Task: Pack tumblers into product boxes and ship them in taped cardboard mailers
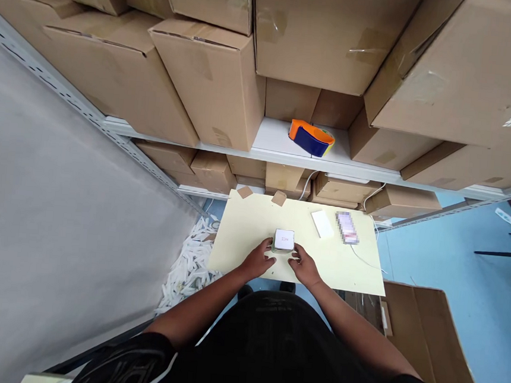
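While left hand, right hand flank box | pink lettering (illegible)

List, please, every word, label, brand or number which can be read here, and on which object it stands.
No text reads clearly.
White-topped box: small reddish letters, too blurred to read surely.
Pixelated object: blurred out, unreadable.
Dark sleeve: faint print, no legible letters.

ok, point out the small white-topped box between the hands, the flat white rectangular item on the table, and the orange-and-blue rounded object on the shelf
Small white-topped box [284, 239]: head view, top face.
Flat white rectangular item [322, 224]: head view, upper face.
Orange-and-blue rounded object [311, 141]: head view, blue side.
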Demonstrator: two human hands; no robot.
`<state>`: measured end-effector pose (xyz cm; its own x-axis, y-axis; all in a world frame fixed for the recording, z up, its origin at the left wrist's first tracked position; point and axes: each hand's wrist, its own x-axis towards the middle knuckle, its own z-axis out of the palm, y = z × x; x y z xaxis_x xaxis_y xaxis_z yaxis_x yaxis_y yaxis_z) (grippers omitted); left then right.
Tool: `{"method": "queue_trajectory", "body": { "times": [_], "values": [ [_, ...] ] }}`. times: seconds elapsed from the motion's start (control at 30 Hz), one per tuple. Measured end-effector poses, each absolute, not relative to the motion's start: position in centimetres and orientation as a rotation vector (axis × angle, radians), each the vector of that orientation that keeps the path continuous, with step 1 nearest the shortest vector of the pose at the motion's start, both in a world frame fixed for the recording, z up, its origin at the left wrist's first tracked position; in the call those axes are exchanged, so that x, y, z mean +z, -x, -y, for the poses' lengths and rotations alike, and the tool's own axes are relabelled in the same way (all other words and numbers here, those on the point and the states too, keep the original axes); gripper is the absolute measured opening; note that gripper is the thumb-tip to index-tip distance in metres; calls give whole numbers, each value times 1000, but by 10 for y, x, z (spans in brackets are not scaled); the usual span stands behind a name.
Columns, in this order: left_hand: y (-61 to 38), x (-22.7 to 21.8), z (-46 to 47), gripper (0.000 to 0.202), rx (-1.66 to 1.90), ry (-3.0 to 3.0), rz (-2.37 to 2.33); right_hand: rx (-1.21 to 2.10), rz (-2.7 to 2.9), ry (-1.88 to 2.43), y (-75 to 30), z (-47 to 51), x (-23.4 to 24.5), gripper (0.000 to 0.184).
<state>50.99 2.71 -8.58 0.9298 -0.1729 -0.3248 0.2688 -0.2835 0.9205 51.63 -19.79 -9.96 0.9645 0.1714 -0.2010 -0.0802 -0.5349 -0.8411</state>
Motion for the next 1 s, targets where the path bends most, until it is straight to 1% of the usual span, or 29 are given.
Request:
{"method": "queue_trajectory", "body": {
  "times": [0.17, 0.53, 0.83, 1.0],
  "values": [
    [-512, -91, -21, 79, -455, -1707, -120, 345, 65, 2096, -522, 197, -114, 59],
    [-509, -93, -17, 78, -451, -1728, -147, 376, 97, 2098, -521, 194, -119, 60],
    [-508, -101, -14, 85, -398, -1731, -179, 404, 178, 2048, -529, 188, -116, 70],
    [-529, -101, -28, 81, -337, -1749, -223, 461, 237, 2051, -559, 169, -120, 75]
  ]
}}
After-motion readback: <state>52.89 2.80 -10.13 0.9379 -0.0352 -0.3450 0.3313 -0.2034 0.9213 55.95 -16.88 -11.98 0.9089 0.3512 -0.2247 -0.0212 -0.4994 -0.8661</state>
